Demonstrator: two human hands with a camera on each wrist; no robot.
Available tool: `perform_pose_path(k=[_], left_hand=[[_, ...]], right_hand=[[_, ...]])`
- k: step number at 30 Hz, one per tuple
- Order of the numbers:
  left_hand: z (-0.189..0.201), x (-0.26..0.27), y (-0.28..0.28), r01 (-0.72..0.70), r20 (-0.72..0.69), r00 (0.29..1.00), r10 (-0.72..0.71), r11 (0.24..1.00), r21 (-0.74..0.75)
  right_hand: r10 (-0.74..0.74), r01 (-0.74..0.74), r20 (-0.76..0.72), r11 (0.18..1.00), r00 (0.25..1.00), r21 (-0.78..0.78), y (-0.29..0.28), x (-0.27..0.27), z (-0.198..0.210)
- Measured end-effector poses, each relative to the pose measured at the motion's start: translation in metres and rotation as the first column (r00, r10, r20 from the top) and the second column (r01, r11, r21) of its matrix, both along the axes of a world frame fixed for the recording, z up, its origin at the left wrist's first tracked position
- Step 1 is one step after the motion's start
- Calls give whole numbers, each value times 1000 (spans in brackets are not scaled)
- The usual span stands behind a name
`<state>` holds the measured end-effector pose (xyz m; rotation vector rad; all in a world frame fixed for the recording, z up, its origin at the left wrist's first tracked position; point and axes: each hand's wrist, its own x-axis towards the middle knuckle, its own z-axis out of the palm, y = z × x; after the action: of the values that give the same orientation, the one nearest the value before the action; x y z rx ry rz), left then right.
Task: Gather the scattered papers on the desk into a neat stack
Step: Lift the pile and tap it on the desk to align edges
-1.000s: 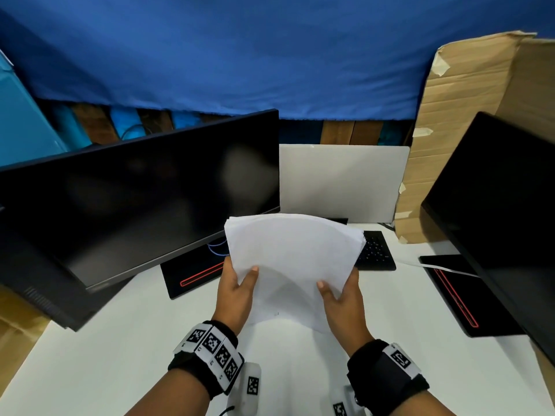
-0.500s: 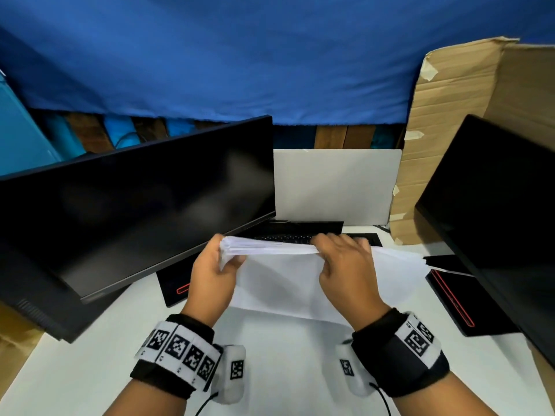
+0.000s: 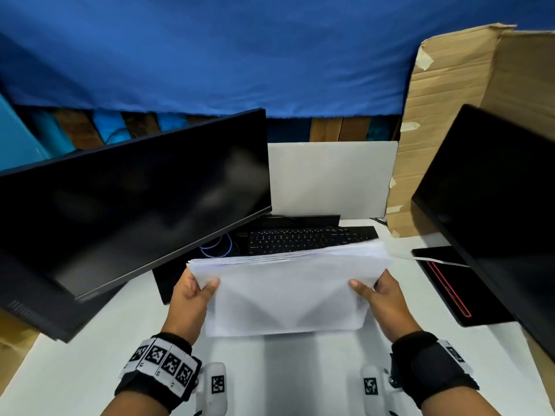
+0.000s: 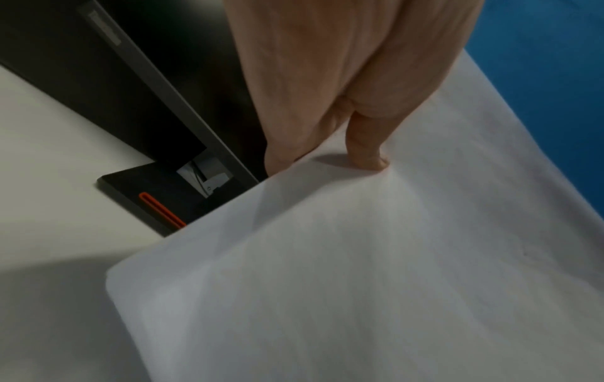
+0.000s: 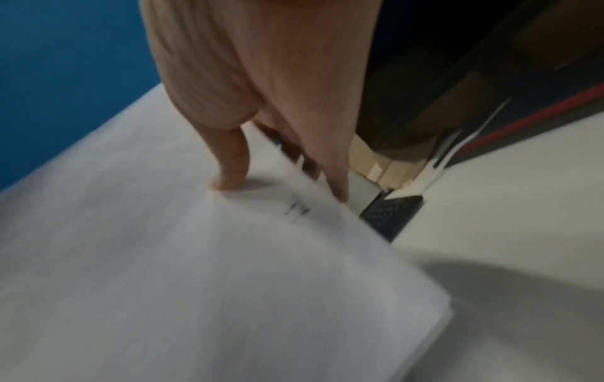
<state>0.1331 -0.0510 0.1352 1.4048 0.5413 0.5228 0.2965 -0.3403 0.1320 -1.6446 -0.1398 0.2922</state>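
above the white desk (image 3: 90, 340), in front of the keyboard (image 3: 309, 239), a stack of papers (image 3: 285, 292) is held up on edge between both hands, its lower edge close to the desk, though whether it touches i cannot tell. the left hand (image 3: 189, 298) pinches the left side, thumb on the near face and fingers behind the sheets. the right hand (image 3: 381, 298) pinches the right side the same way. the top edges fan slightly towards the right. a dark monitor (image 3: 129, 199) stands to the left, another monitor (image 3: 495, 199) to the right, with cardboard (image 3: 450, 115) behind
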Motion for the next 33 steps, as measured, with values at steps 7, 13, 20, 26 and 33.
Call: perform_pose_path(k=[7,13,20,26,33], left_hand=[[-10,8,-21,-39,-39,998,42,995,91],[-29,1,-18,-65,-138,988,73,996,64],[-38,1,-17,-104,-142,985,100,994,-21],[-36,1,-18,-112,-115,987,108,993,-24],[-40,-2,-16,-125,-120,986,118,991,-53]], right_hand=[[-104,99,36,987,994,123,26,-23,-17],[-109,111,220,994,969,3,17,-31,-37],[-11,146,532,966,847,-211,11,-35,-34],[-26,171,564,964,825,-205,12,-37,-30],[-74,247,603,946,794,-210,10,-36,-35]])
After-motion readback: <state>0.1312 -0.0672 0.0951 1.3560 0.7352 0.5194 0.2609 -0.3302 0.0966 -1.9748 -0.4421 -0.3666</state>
